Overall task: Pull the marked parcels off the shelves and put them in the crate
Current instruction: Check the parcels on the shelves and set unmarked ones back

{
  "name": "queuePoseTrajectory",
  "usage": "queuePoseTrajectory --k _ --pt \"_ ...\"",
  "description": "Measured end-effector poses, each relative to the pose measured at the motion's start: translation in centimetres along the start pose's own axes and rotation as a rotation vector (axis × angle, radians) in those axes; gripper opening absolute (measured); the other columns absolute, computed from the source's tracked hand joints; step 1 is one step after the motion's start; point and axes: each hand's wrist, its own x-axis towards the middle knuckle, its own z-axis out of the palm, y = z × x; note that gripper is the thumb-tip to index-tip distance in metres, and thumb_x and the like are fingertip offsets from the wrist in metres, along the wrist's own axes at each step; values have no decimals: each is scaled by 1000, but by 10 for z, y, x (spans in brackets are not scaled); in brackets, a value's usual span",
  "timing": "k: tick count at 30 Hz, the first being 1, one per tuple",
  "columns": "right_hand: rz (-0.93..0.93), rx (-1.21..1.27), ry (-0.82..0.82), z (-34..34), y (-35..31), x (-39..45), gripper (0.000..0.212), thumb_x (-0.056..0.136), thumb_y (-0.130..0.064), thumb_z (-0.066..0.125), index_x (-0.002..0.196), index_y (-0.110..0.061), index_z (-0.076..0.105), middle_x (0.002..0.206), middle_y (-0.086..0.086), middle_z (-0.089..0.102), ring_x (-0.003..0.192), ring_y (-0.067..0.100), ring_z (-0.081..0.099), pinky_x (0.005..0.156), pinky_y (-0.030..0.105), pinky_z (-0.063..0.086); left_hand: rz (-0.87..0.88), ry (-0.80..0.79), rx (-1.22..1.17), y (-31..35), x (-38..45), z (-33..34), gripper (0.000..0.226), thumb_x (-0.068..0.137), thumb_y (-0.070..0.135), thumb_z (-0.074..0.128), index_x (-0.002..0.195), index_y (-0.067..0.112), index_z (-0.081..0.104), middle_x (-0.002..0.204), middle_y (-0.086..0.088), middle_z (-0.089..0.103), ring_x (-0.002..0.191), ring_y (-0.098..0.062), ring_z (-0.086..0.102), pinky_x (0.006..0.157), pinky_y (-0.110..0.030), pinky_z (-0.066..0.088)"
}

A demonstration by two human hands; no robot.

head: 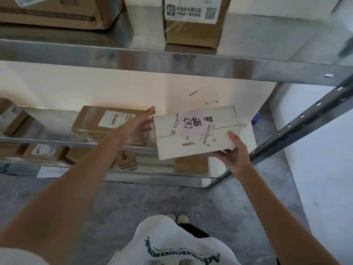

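Right hand grips the near right corner of a flat white cardboard parcel, thumb on top and fingers curled beneath. Left hand is open, fingers straight, its fingertips at the parcel's left edge; whether they touch it cannot be told. The parcel is held in the air, slightly tilted, in front of the middle metal shelf. It carries a pale pink label with handwritten black characters, barcode stickers and printed text.

Below, the person's white printed shirt and light shoes show over a grey marbled floor.

On the middle shelf, just beyond the left hand, lies a brown cardboard box wrapped in clear tape with a white shipping label; a smaller brown box sits at the far left. The lowest shelf holds several small brown boxes, one directly under the held parcel.

On the top steel shelf stand a tall brown carton with a white QR-code label and a wide brown carton to its left. A white wall lies behind.
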Motion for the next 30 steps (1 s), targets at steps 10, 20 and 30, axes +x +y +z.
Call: queuePoseTrajectory --k 10,20,30 --pt "103 -74 0 6 6 2 46 82 -33 71 123 -18 55 120 11 64 118 33 58 104 63 39 163 255 -91 -12 6 40 89 57 70 76 128 21 55 114 -9 70 106 -33 67 90 -55 52" --pt "-54 -375 -33 34 -26 15 21 97 -51 50 103 -36 62 91 -5 78 93 20 71 78 42 57 250 210 -146 0 -6 38 60 85 54 62 128 12 59 115 -14 69 102 -33 68 81 -47 57" --pt "17 -483 136 49 -12 24 88 67 -90 51 132 -32 52 117 4 70 100 26 70 67 38 59 201 332 -137 4 -11 34 68 76 73 56 119 20 66 109 -11 72 97 -33 70 81 -51 57"
